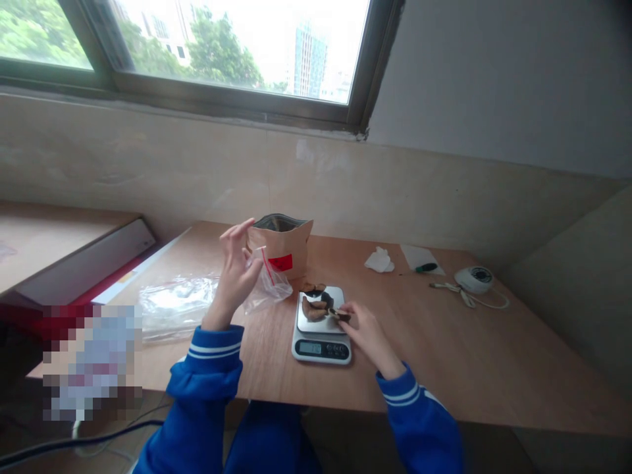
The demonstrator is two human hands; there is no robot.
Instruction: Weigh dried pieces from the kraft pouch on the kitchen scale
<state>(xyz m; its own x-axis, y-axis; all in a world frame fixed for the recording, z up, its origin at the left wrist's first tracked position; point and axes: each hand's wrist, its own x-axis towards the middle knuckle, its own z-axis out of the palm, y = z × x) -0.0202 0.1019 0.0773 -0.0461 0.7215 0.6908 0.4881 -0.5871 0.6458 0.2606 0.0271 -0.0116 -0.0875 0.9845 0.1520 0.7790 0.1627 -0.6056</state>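
My left hand (234, 273) is raised at the left of the brown paper pouch (291, 240). Its thumb is against a clear zip bag (271, 289) with a red seal line, which hangs down to the table; its index finger stays lifted off. My right hand (365, 329) pinches a dark, curled dried mushroom (342, 316) at the right edge of the scale's plate. More brown dried mushrooms (313, 308) lie on the digital kitchen scale (323, 350), whose display is lit but too small to read surely. The pouch stands upright with its top open.
Flat clear plastic bags (175, 303) lie on the table at the left. Along the back right are a crumpled tissue (379, 260), a green-handled screwdriver (426, 268) on paper, and a white dome camera (474, 279) with its cable. A wall and window rise behind the table.
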